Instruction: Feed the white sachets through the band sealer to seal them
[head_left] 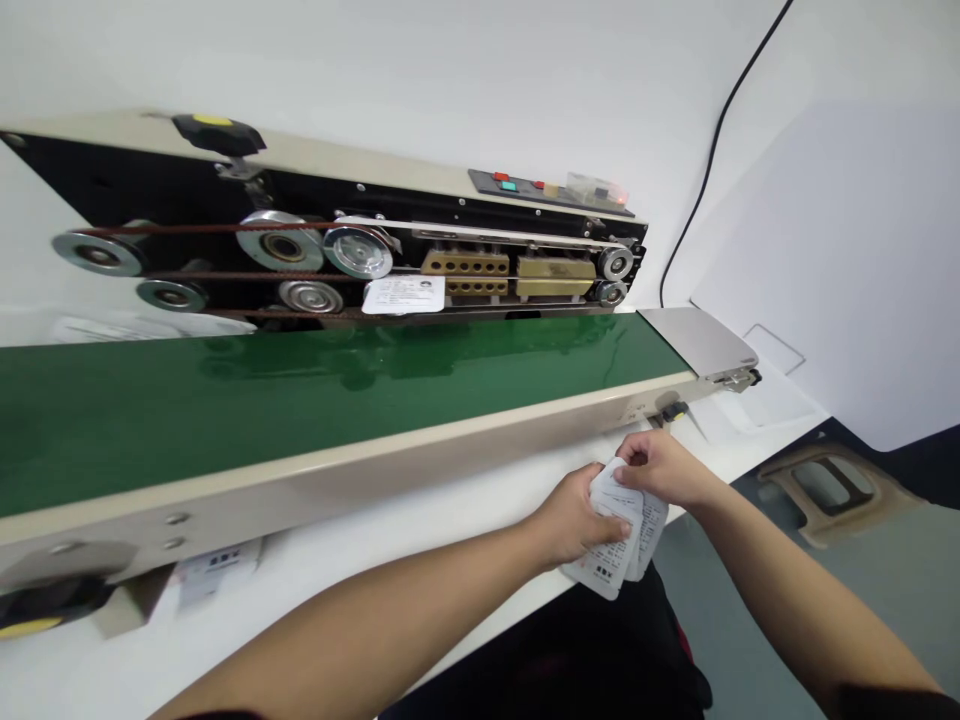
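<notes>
Holding a stack of white packets [619, 540], the left hand [574, 520] has its grip closed around them; the right hand [664, 468] pinches their top edge.

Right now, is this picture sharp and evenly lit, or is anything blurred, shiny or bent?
Head view: light soft and even; the green belt mirrors the pulleys; the wide lens bows the long edges of the machine; the lower-left label is smeared, while the left hand, right hand and packets look sharp.
</notes>
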